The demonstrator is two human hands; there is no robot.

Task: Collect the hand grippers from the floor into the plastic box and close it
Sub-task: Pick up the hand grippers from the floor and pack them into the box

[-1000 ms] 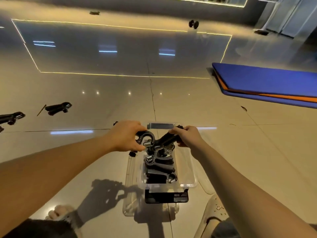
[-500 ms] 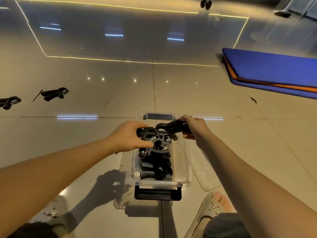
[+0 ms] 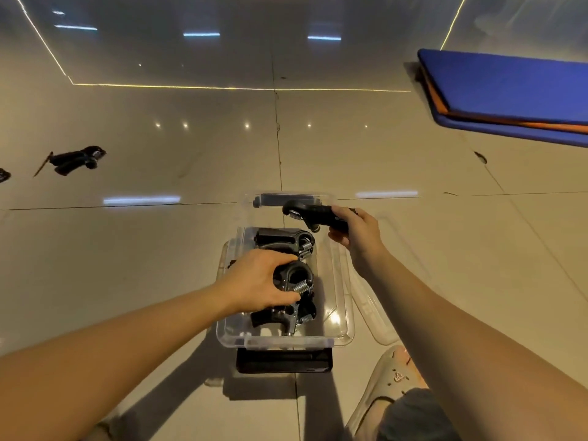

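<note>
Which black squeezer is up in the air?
The hand gripper in the right hand, held above the far end of the plastic box. The left hand grips another gripper down inside it.

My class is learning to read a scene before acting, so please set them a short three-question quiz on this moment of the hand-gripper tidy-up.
1. True or false: the plastic box is already closed.
2. What does the right hand hold? A) a hand gripper over the box's far end; B) a shoe; C) nothing.
3. Fill the gap: a loose hand gripper lies on the floor to the ____ of the box.

Key: 1 false, the box stands open; 2 A; 3 left.
</note>
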